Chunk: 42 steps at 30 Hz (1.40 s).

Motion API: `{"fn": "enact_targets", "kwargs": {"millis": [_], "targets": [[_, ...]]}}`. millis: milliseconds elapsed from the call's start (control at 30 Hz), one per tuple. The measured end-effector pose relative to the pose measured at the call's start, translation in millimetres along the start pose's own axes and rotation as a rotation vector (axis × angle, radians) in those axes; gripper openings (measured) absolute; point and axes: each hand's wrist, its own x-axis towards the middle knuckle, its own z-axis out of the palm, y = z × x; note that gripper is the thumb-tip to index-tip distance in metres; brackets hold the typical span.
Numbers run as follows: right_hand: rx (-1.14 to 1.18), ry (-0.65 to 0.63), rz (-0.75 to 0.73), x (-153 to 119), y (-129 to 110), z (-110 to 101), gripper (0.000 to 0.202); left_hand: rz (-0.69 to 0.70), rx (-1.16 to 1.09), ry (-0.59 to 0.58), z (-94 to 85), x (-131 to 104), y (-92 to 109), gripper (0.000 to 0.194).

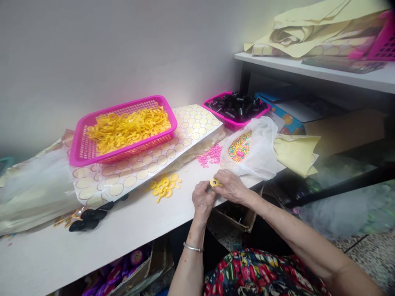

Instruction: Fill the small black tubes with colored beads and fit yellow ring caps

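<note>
At the table's front edge, my left hand (203,199) and my right hand (232,187) meet around one small yellow ring piece (215,182). Fingers of both hands are closed on it, and a dark spot shows in its middle. Left of my hands lies a small pile of yellow ring pieces (165,186). Just beyond my hands are scattered pink pieces (210,156) and an open white plastic bag (262,144) holding many coloured beads (240,144). A silver bangle circles my left wrist.
A pink basket (123,158) of yellow pieces rests on sticker sheets (197,123). Behind the bag stands a pink basket (230,125) of black parts. Black pieces (89,218) lie at left. A shelf (324,73) rises at right, and open boxes (145,267) sit below the table.
</note>
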Motion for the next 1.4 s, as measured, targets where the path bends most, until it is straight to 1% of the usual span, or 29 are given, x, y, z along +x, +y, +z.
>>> {"fn": "enact_targets", "kwargs": {"millis": [133,267,333,367,433,500,567,667,767,833,900,967,1067,1133,1167,1267,1400], "targets": [[-0.034,-0.038,-0.034,0,-1,-2,0.008,-0.011,-0.029,-0.004,-0.8,-1,4,0.019],[-0.025,-0.054,-0.012,2,-2,-3,0.008,-0.015,-0.083,-0.013,-5.6,-1,5,0.019],[-0.002,-0.05,-0.007,3,-2,-3,0.009,-0.042,-0.208,-0.034,-9.7,1,3,0.021],[0.012,-0.045,-0.006,3,-2,-3,0.009,-0.086,-0.309,-0.04,-11.7,2,3,0.024],[0.052,-0.036,0.002,3,-2,-3,0.011,-0.215,-0.523,-0.043,-14.6,6,6,0.027],[0.118,-0.026,0.027,2,-3,-3,0.011,-0.328,-0.639,-0.058,-14.7,10,12,0.029],[0.193,-0.006,0.066,1,-4,-1,0.01,-0.376,-0.645,-0.084,-12.2,14,19,0.031],[0.303,0.042,0.099,0,-4,3,0.011,-0.403,-0.639,-0.069,-6.7,15,26,0.031],[0.438,0.1,0.118,-1,-2,10,0.009,-0.415,-0.653,-0.038,-3.3,15,27,0.03],[0.576,0.142,0.15,-1,0,14,0.007,-0.413,-0.646,-0.024,-2.4,14,26,0.029],[0.746,0.161,0.176,-2,0,16,0.011,-0.404,-0.628,-0.011,-2.2,13,26,0.028],[0.919,0.16,0.226,-4,-2,16,0.017,-0.392,-0.597,0.0,-2.0,12,26,0.028],[1.112,0.175,0.415,-4,-7,20,0.029,-0.388,-0.553,0.015,-1.0,10,26,0.03],[1.153,0.188,0.546,-1,-10,24,0.033,-0.4,-0.547,0.014,-0.1,10,25,0.032],[1.152,0.187,0.586,0,-10,26,0.033,-0.411,-0.557,0.011,0.2,9,25,0.032],[1.16,0.144,0.648,6,-9,31,0.031,-0.468,-0.638,-0.002,-0.3,10,26,0.033],[1.241,0.069,0.711,8,-6,31,0.029,-0.612,-0.777,-0.073,-3.2,14,31,0.036]]}}
